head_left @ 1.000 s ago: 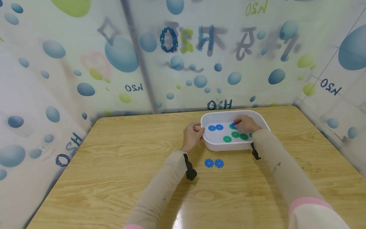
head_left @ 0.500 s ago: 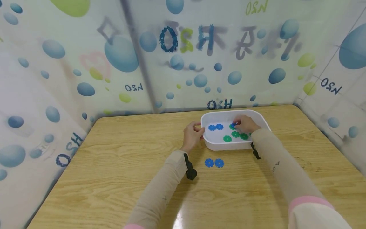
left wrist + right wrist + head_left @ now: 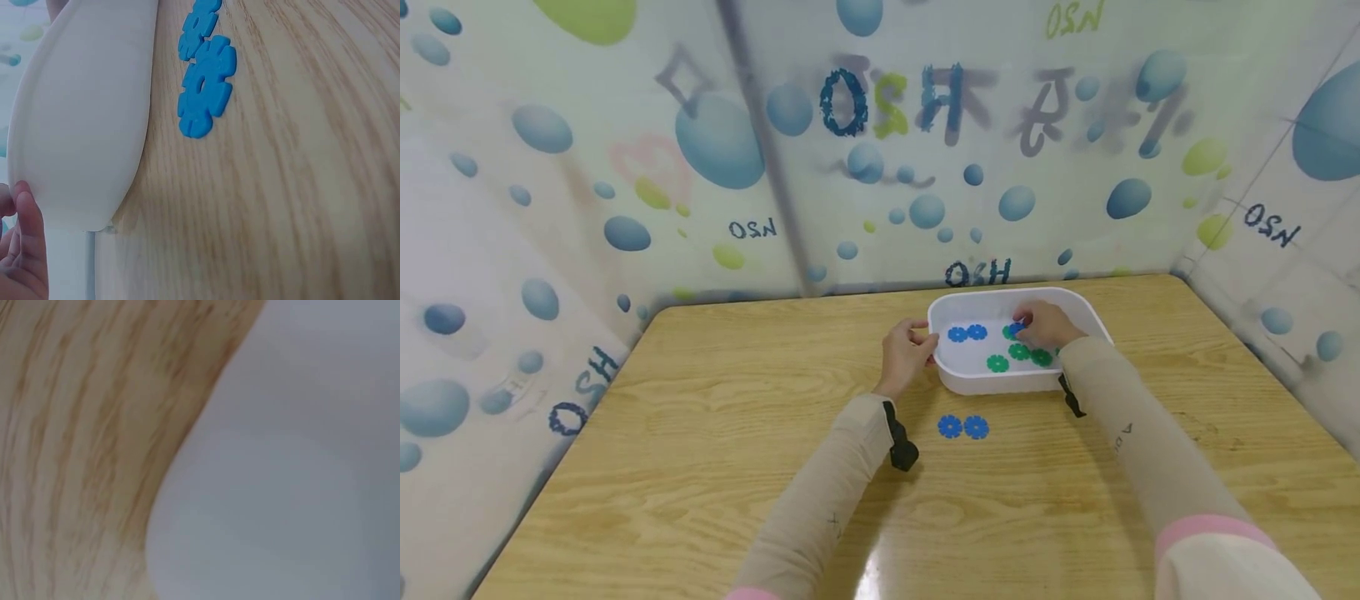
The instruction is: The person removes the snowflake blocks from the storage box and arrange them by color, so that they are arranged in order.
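A white plastic tray [image 3: 1000, 384] sits toward the back of the table. My left hand [image 3: 904, 358] grips its left end; in the left wrist view the fingertips [image 3: 24, 187] are right at the rim. Inside the tray my right hand [image 3: 1047, 326] pinches a blue flower-shaped disc [image 3: 1017, 329], which overlaps a green one in this view. Two blue discs [image 3: 967, 333] lie at the tray's left side, and several green discs [image 3: 997, 363] lie near its front wall, partly hidden by the right hand and forearm. The right wrist view holds only the tray wall [image 3: 262, 506] and wood.
In front of the tray, two more blue notched discs [image 3: 962, 427] lie side by side on the wooden table [image 3: 737, 400]. A patterned curtain [image 3: 850, 208] hangs behind the table's back edge. Black straps [image 3: 901, 446] circle both wrists.
The blue disc in my right fingers has shifted very slightly over the green one. My left hand stays on the tray's end, and the tray has hardly moved.
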`<state>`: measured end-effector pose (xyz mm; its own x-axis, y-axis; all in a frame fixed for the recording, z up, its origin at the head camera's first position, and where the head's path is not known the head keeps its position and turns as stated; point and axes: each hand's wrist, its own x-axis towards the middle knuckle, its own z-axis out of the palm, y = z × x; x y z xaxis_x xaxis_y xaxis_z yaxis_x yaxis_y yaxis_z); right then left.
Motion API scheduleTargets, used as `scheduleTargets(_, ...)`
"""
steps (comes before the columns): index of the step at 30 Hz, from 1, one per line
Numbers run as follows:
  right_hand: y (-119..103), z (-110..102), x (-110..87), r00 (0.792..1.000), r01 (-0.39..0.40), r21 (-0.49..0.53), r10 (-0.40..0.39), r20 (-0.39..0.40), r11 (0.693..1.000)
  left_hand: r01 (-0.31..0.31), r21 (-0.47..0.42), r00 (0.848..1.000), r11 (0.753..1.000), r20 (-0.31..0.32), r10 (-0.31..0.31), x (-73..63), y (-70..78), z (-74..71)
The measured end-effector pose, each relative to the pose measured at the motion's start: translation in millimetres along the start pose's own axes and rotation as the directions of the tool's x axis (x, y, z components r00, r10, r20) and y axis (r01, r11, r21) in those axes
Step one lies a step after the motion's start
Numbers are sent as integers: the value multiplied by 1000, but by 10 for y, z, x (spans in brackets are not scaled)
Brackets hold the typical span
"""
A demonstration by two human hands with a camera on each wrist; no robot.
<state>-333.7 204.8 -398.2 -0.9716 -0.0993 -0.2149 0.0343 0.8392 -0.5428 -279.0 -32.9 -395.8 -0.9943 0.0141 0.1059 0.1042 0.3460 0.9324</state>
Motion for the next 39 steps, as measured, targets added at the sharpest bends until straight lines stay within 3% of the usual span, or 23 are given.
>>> scheduleTargets(15,-15,-50,-71,999,51,-12,-51,-7,999,-11,10,1000,1000,-4,11,-6,8,5)
scheduleTargets(29,1,-94,-120,1000,16,43,-16,7,999,-9,7,1000,1000,-10,9,-12,-1,4)
scheduleTargets(39,-47,-182,-202,996,88,75,-89,10,993,-1,11,1000,1000,-9,1,-8,5,3)
